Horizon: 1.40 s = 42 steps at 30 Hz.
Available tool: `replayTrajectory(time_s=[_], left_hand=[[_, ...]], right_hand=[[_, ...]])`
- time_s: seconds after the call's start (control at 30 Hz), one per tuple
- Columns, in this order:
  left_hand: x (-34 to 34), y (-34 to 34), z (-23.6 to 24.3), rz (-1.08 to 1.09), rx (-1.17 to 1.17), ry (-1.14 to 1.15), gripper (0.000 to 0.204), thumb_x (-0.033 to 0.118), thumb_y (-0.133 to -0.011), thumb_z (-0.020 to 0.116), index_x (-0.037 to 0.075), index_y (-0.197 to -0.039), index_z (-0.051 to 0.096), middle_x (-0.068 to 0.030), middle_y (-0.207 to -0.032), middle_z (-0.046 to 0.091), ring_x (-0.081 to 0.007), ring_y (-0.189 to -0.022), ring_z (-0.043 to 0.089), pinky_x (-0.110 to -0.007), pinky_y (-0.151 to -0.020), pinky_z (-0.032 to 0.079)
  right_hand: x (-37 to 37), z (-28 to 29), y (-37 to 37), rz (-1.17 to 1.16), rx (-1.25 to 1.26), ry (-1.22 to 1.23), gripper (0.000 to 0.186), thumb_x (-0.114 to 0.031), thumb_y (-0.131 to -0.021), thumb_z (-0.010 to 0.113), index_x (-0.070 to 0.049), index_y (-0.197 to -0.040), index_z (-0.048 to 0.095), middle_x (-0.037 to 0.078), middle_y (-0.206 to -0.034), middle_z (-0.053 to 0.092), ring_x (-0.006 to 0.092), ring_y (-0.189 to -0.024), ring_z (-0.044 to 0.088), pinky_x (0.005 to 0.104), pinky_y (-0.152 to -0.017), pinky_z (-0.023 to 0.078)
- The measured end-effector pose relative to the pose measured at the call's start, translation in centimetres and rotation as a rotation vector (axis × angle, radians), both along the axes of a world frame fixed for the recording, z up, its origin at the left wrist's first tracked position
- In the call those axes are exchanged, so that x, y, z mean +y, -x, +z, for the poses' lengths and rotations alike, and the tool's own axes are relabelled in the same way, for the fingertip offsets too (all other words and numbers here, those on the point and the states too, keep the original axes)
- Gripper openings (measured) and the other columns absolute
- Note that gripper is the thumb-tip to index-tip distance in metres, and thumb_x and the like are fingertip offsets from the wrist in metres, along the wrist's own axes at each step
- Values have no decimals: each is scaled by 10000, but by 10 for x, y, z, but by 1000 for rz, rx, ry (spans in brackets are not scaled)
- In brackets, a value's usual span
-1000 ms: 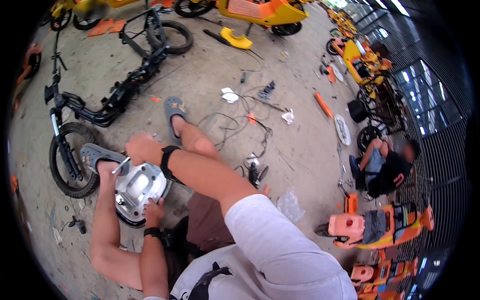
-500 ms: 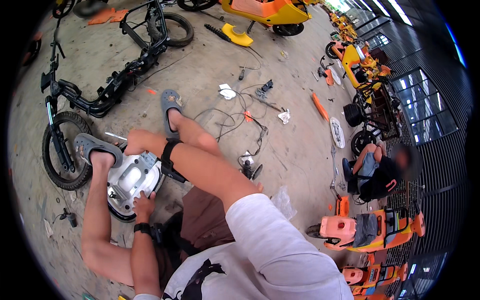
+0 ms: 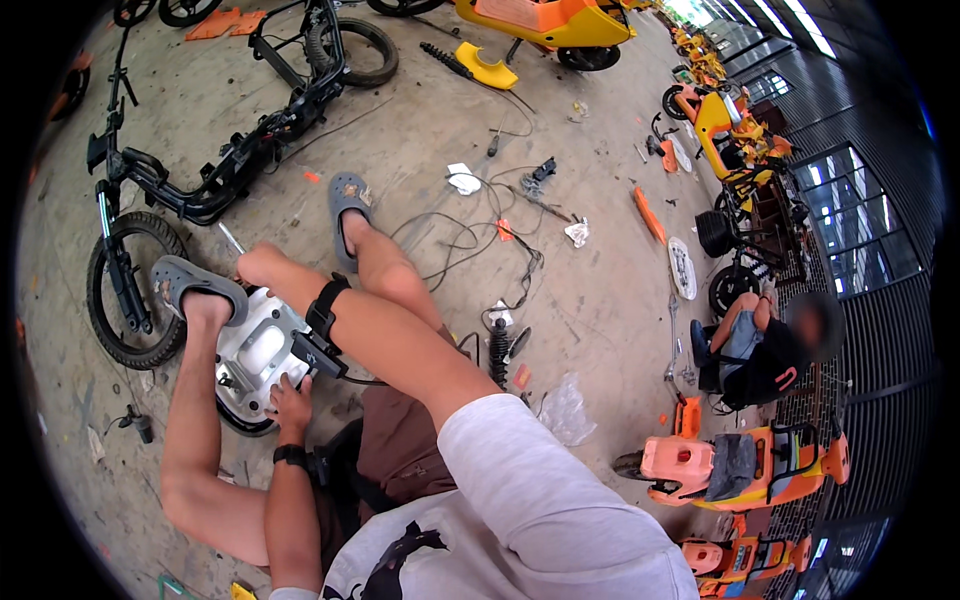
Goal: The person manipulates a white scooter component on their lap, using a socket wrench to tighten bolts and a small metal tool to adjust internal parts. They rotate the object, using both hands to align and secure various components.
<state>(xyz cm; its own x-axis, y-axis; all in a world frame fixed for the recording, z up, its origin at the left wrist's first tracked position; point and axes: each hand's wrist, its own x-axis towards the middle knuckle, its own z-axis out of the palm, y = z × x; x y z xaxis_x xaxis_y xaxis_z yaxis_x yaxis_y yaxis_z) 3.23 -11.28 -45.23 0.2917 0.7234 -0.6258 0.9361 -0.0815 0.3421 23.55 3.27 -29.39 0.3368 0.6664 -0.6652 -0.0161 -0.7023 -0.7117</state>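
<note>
My right hand (image 3: 262, 262) is closed around a slim silver rod-like tool (image 3: 231, 237), whose bare end sticks out up and to the left. I cannot make out its exact kind or its other end. Below that hand lies a white, moulded plate with a black rim (image 3: 262, 345), resembling the underside of a scooter seat. My left hand (image 3: 290, 405) rests on its near edge with the fingers spread. A grey clog (image 3: 198, 285) on my left foot presses at the plate's far left edge. My right forearm hides part of the plate.
A stripped black scooter frame (image 3: 215, 175) with its front wheel (image 3: 135, 290) stands at the left. Loose cables (image 3: 455, 225), a black spring shock (image 3: 498, 350) and a plastic bag (image 3: 568, 410) lie on the floor. Another person (image 3: 765, 350) sits at the right near orange scooters (image 3: 745, 465).
My right hand has shifted a little up and left, and the tool has swung from nearly level to a steeper upward slant. My left hand stays on the plate, its fingers more spread.
</note>
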Motion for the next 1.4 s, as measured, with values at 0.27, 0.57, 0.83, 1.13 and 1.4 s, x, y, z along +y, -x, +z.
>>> replayTrajectory(time_s=[0.27, 0.57, 0.83, 1.13, 1.4], left_hand=[[2, 13, -33, 28, 30, -104, 683, 567, -911, 500, 164, -1441, 347, -197, -1476, 300, -359, -1398, 254, -711, -1059, 102], [0, 13, -35, -19, -104, -91, 684, 577, -907, 498, 162, -1433, 365, -226, -1464, 305, -373, -1397, 246, -707, -1070, 74], [-5, 39, -93, -71, -109, -232, 621, 342, -898, 561, 158, -1444, 329, -220, -1464, 288, -387, -1395, 238, -716, -1064, 77], [-6, 29, -86, -135, -169, -189, 638, 300, -862, 574, 172, -1441, 339, -223, -1465, 286, -389, -1407, 213, -708, -1071, 74], [-9, 28, -138, -102, -155, -189, 688, 593, -902, 481, 183, -1444, 373, -232, -1468, 295, -381, -1406, 219, -700, -1079, 46]], right_hand=[[-10, 4, 25, -421, 38, -269, 234, -202, -772, 636, 9, -852, 696, 198, -897, 697, 334, -728, 687, 475, -709, 539], [-20, 4, 14, -167, -72, -439, 255, -240, -842, 590, -20, -793, 709, 152, -751, 697, 273, -655, 673, 410, -674, 520], [-16, 8, 27, -553, -142, -446, 222, -133, -838, 591, -26, -991, 712, 108, -766, 659, 217, -711, 620, 352, -683, 484], [-26, 36, 44, -530, -819, -711, 500, -4, -768, 591, -85, -1259, 552, 175, -1380, 434, 379, -1258, 437, 455, -1054, 343], [-35, 31, 22, 302, -761, -922, 180, -24, -716, 581, -83, -833, 704, 119, -769, 678, 318, -958, 619, 409, -907, 463]])
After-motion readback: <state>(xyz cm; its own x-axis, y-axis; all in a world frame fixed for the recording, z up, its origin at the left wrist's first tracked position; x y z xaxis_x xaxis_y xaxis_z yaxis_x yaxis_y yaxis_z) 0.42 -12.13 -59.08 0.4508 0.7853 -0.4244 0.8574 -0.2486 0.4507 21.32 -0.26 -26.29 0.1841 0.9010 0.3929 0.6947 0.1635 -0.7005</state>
